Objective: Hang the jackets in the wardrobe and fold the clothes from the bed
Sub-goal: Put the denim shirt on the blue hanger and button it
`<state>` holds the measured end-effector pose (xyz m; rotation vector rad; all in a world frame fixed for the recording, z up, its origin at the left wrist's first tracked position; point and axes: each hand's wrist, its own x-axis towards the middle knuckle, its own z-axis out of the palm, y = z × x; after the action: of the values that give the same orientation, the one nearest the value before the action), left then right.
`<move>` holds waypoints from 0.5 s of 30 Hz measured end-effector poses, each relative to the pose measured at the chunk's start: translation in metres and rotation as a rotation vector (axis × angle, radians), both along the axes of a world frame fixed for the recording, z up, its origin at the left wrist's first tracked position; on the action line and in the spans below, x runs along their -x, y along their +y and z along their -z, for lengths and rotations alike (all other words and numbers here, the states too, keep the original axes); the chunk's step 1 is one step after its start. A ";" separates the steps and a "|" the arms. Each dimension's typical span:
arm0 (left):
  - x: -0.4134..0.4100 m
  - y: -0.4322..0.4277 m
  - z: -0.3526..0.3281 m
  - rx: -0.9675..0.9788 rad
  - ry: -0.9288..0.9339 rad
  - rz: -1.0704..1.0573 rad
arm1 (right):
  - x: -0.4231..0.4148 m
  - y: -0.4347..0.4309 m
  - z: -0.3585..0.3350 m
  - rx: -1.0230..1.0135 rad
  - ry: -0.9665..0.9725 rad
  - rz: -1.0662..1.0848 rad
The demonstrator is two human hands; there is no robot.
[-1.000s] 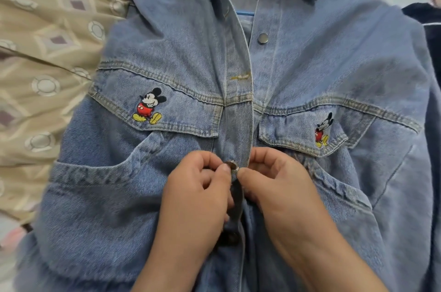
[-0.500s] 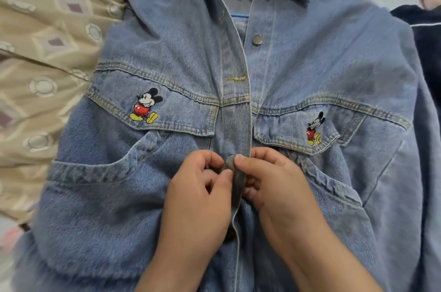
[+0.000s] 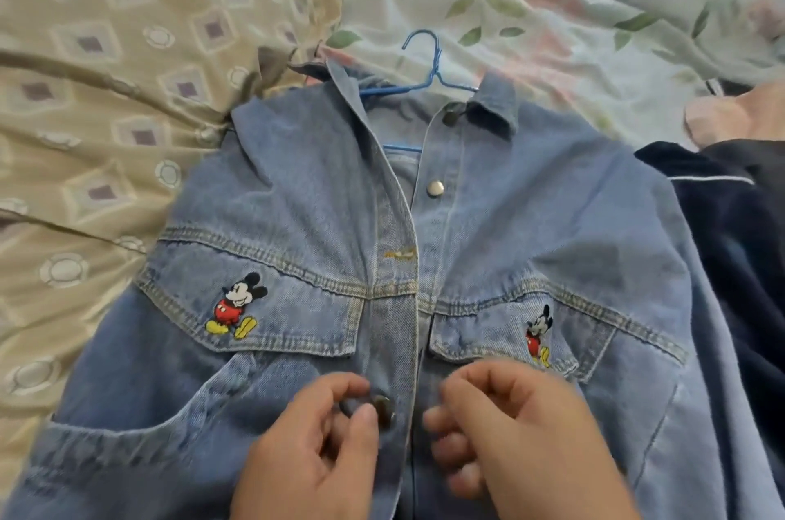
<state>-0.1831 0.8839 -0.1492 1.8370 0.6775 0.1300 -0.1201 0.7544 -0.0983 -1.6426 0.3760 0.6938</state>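
Denim fills the near view: your left hand (image 3: 310,447) curls beside a dark metal button (image 3: 384,409) on the jacket (image 3: 531,230), thumb tip against it, though you cannot tell whether it pinches. Your right hand (image 3: 509,434), blurred, is curled just across the placket, gripping nothing. The jacket lies front-up on the bed (image 3: 85,94), with a blue hanger (image 3: 429,65) showing past its collar. A navy garment (image 3: 722,243) lies beside it on the right, and a floral sheet (image 3: 552,22) beyond.

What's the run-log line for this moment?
denim jacket on blue hanger, on bed | button fastened | left hand: thumb at button | right hand: curled, blurred, empty
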 end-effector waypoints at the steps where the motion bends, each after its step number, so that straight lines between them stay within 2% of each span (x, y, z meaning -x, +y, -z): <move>1: -0.006 0.003 -0.011 -0.035 -0.043 -0.029 | -0.006 -0.005 -0.017 0.012 -0.025 -0.090; 2: -0.013 0.006 -0.022 -0.061 -0.100 -0.050 | -0.014 -0.006 -0.035 0.011 -0.074 -0.149; 4: -0.035 0.014 -0.037 -0.101 -0.193 0.001 | -0.037 -0.008 -0.055 -0.007 -0.296 -0.234; 7: -0.084 0.028 -0.030 -0.233 -0.176 0.188 | -0.084 0.012 -0.042 0.040 -0.584 -0.271; 9: -0.115 0.035 -0.017 -0.282 -0.112 0.214 | -0.111 0.029 -0.011 0.096 -0.626 -0.287; 11: -0.129 0.041 0.001 -0.300 -0.055 0.232 | -0.124 0.036 0.025 0.014 -0.569 -0.184; 13: -0.129 0.043 0.017 -0.436 -0.023 0.259 | -0.126 0.033 0.057 -0.074 -0.530 -0.030; 15: -0.128 0.044 0.025 -0.562 -0.024 0.260 | -0.128 0.025 0.078 -0.074 -0.585 0.031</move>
<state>-0.0554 0.9275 -0.1739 2.4412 0.3978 0.1832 0.0080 0.7792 -0.1767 -1.6796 -0.0472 0.1788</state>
